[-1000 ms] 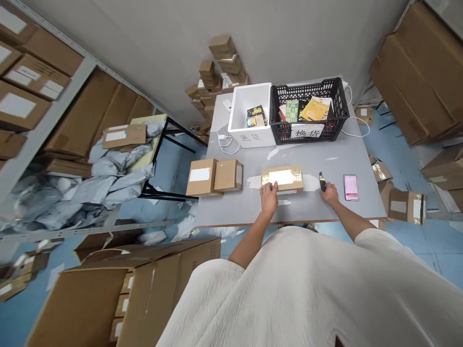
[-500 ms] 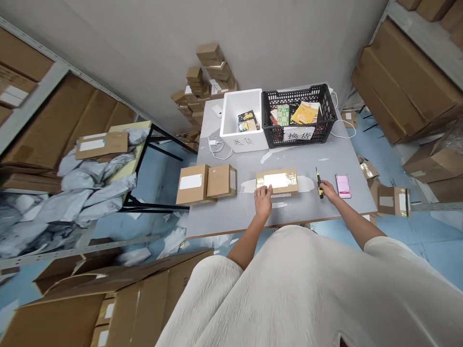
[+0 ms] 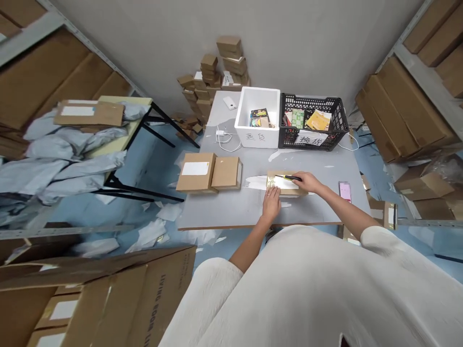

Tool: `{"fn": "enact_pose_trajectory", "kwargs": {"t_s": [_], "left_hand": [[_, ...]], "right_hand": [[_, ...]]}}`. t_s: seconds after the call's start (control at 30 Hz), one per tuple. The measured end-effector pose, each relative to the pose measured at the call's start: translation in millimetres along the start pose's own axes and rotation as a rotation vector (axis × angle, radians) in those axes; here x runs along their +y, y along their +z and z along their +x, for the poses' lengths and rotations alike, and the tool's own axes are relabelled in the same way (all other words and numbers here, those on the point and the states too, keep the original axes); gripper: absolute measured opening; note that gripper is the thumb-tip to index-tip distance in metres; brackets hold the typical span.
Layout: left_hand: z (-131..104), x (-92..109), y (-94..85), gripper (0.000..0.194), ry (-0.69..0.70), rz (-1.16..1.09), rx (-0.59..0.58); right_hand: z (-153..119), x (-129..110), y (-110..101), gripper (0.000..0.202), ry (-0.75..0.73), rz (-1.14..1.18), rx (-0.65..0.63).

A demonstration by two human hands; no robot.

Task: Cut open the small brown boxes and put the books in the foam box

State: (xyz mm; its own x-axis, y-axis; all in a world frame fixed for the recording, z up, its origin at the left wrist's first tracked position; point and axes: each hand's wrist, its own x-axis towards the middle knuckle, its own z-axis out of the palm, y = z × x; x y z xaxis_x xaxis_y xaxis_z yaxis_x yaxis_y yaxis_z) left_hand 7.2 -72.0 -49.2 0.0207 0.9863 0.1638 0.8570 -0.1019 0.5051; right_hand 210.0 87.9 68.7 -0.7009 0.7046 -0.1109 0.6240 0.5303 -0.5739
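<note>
A small cardboard box (image 3: 293,192) with a white label and shiny tape lies on the grey table in front of me. My left hand (image 3: 272,202) rests with its fingers stretched out on the box's near left edge. In my right hand (image 3: 307,182) is a black and yellow utility knife (image 3: 291,178), fingers wrapped round its handle. Its thin blade points left, over the box top near the taped end. Whether the blade touches the tape I cannot tell. A phone with a pink screen (image 3: 345,191) lies to the right of my right forearm.
Two closed cartons (image 3: 196,172) stand at the table's left. Behind are a white foam bin (image 3: 257,140) and a black crate (image 3: 314,140), both holding small packets. A white cable (image 3: 228,144) lies beside the bin. A side table (image 3: 139,127) with grey parcels stands left.
My right hand has brought the utility knife from the table's right side leftward over the box, and the blade now points left. My left hand stays on the box. The view has shifted.
</note>
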Motion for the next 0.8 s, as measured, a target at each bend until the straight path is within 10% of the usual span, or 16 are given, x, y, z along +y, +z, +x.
{"fn": "enact_pose_trajectory", "kwargs": {"t_s": [0.23,0.8], "left_hand": [[-5,-1,-3.9,0.076,0.026,-0.08,-0.018],[-6,-4,-9.1,0.072,0.076,-0.087,-0.047]], "right_hand": [[21,-42,8,0.039,0.097,-0.337,-0.248],[37,-60,2,0.04,0.126,-0.459,-0.318]]}}
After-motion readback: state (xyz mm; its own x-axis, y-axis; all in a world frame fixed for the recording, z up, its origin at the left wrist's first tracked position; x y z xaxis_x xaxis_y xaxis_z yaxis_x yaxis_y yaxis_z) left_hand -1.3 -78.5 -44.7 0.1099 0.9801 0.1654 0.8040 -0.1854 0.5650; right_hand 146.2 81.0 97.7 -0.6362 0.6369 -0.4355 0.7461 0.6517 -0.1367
